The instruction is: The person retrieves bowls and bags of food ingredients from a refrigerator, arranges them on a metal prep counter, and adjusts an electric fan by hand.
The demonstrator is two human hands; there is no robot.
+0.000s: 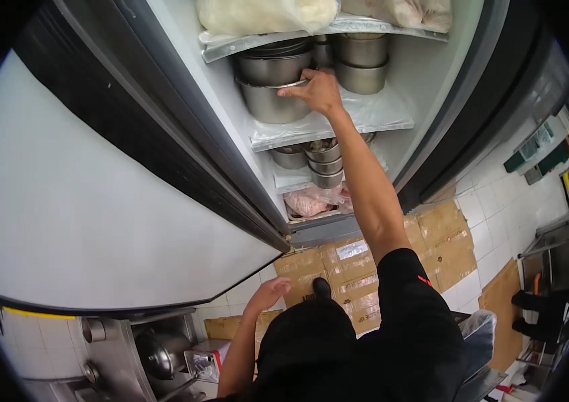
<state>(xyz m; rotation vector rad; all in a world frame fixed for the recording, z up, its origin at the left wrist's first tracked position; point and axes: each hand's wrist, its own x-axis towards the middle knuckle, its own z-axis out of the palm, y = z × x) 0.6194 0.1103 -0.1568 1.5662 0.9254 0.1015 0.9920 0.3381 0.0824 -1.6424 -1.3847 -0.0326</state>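
Observation:
My right hand [312, 91] reaches into an open refrigerator and grips the rim of a large steel pot [274, 105], thumb on the near side and fingers over the edge. Another steel pot [275, 69] is stacked on top of it. Both stand on the plastic-covered middle shelf [365, 115]. To the right of the hand are two more stacked steel pots [362, 77]. My left hand [271, 295] hangs low beside my leg, away from the shelves, with its fingers loosely bent and nothing visible in it.
Bagged food [268, 15] lies on the upper shelf, small steel containers [325, 167] and bagged meat [312, 201] below. The open door [110, 201] fills the left. Cardboard [348, 268] covers the floor. Another person's dark legs [539, 315] show at right.

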